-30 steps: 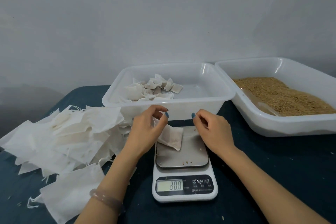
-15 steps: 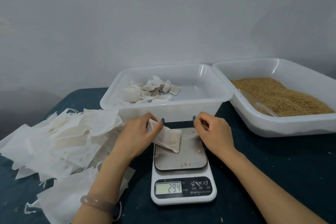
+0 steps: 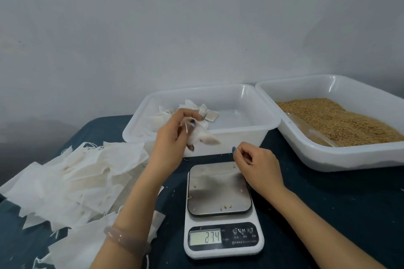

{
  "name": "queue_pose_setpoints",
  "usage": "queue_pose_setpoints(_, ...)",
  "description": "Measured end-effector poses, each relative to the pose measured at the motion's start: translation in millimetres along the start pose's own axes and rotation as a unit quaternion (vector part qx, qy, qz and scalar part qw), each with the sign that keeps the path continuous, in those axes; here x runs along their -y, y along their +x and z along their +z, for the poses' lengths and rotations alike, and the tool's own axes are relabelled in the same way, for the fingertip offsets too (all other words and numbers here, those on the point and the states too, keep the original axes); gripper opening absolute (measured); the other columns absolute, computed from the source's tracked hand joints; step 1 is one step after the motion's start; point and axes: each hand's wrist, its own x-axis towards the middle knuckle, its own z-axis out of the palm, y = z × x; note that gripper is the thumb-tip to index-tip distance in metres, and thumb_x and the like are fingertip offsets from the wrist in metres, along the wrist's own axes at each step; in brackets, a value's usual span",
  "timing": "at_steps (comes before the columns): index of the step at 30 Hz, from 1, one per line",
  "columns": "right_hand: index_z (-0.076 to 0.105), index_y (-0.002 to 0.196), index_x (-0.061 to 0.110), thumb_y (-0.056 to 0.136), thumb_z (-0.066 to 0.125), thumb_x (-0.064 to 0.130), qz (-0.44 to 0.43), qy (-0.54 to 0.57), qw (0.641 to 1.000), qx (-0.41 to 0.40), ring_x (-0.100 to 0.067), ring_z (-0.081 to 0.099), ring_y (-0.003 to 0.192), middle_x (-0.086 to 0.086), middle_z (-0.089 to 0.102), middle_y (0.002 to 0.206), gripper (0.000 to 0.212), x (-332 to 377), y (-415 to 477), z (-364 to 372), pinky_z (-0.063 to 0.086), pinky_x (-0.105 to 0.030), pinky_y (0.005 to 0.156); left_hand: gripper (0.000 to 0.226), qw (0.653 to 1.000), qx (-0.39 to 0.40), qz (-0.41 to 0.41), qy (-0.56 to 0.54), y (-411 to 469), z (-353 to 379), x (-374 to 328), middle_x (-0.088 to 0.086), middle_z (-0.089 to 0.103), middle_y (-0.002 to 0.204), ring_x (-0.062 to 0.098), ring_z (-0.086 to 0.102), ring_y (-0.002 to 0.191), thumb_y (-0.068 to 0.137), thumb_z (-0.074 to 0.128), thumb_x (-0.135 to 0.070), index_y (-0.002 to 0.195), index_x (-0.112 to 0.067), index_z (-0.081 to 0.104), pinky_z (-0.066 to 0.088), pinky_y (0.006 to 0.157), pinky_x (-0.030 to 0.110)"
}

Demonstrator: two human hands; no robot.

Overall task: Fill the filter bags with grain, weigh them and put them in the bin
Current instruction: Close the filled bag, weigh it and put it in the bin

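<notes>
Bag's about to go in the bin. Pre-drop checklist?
1. Grip: the left hand holds the filled bag: ok.
2. Bag is off the scale plate: ok; only loose grains lie there.
3. Bag is above the bin opening: cannot tell; it shows against the near wall.
4. Room in the bin: ok, its right half is bare.
5. The right hand is out of the way: ok, by the plate's far right corner.
6. Bag mouth is closed: cannot tell, blurred.

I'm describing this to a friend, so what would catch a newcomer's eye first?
The left hand holds a filled bag in the air, in front of the middle bin. Golden grain sits in the right bin, and empty bags pile up on the left.
</notes>
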Motion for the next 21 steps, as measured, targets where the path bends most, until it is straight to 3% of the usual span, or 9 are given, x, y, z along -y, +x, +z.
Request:
queue_pose_setpoints(2,0.040,0.059,0.030,0.094,0.054,0.035,0.000,0.001,1.000,0.000,-0.013,0.039,0.049,0.013,0.047,0.052,0.038,0,0,0,0.028,-0.025,0.048,0.055,0.999,-0.029,-0.015,0.007,18,-7,0,-0.005,0.065,0.088,0.009,0.056,0.060,0.087,0.035,0.017,0.091,-0.031,0.062,0.048,0.064,0.016)
queue_pose_setpoints(5,0.043,0.060,0.028,0.094,0.054,0.035,-0.004,0.002,1.000,0.001,-0.012,0.040,0.049,0.012,0.046,0.052,0.037,1,0,-1,0.027,-0.024,0.048,0.048,0.993,-0.067,-0.042,0.084,44,-16,8,-0.003,0.067,0.102,0.007,0.058,0.082,0.086,0.035,0.013,0.094,-0.024,0.065,0.050,0.081,0.022)
queue_pose_setpoints(7,0.044,0.061,0.027,0.094,0.054,0.035,-0.008,-0.002,1.000,0.004,-0.012,0.042,0.051,0.011,0.047,0.052,0.036,1,-1,0,0.026,-0.023,0.047,0.045,0.985,-0.062,-0.071,0.148,56,-21,20,0.000,0.065,0.112,0.010,0.056,0.096,0.090,0.034,0.011,0.100,-0.019,0.066,0.047,0.083,0.015)
queue_pose_setpoints(9,0.046,0.062,0.025,0.094,0.055,0.035,-0.011,-0.005,1.000,0.005,-0.013,0.042,0.051,0.010,0.046,0.051,0.035,2,-1,0,0.026,-0.023,0.047,0.044,0.971,-0.027,-0.116,0.208,64,-28,35,0.005,0.064,0.120,0.011,0.052,0.098,0.093,0.033,0.009,0.108,-0.015,0.067,0.042,0.069,0.010)
queue_pose_setpoints(11,0.046,0.062,0.025,0.094,0.054,0.036,-0.015,-0.004,1.000,0.006,-0.013,0.042,0.050,0.012,0.047,0.052,0.035,2,-1,0,0.026,-0.023,0.048,0.041,0.945,0.037,-0.170,0.276,67,-33,48,0.010,0.063,0.122,0.016,0.053,0.091,0.097,0.034,0.003,0.117,-0.014,0.065,0.040,0.063,0.020)
queue_pose_setpoints(14,0.045,0.061,0.025,0.094,0.054,0.036,-0.020,-0.006,1.000,0.004,-0.013,0.042,0.050,0.014,0.048,0.053,0.035,2,-2,-1,0.028,-0.023,0.047,0.034,0.902,0.120,-0.232,0.344,67,-38,61,0.010,0.062,0.127,0.027,0.057,0.110,0.100,0.038,-0.007,0.119,-0.014,0.065,0.042,0.081,0.029)
queue_pose_setpoints(17,0.044,0.061,0.026,0.094,0.054,0.036,-0.021,-0.009,1.000,0.002,-0.012,0.042,0.050,0.012,0.047,0.052,0.036,2,-2,0,0.029,-0.023,0.047,0.027,0.867,0.159,-0.266,0.389,69,-39,61,0.012,0.063,0.112,0.027,0.055,0.096,0.103,0.037,-0.019,0.097,-0.012,0.062,0.040,0.076,0.033)
queue_pose_setpoints(21,0.047,0.062,0.026,0.094,0.055,0.035,-0.025,-0.010,1.000,0.005,-0.013,0.043,0.049,0.009,0.043,0.048,0.034,1,-2,0,0.030,-0.022,0.047,0.032,0.840,0.171,-0.274,0.436,65,-39,56,0.014,0.062,0.116,0.028,0.051,0.096,0.105,0.032,-0.028,0.102,-0.007,0.057,0.039,0.080,0.034)
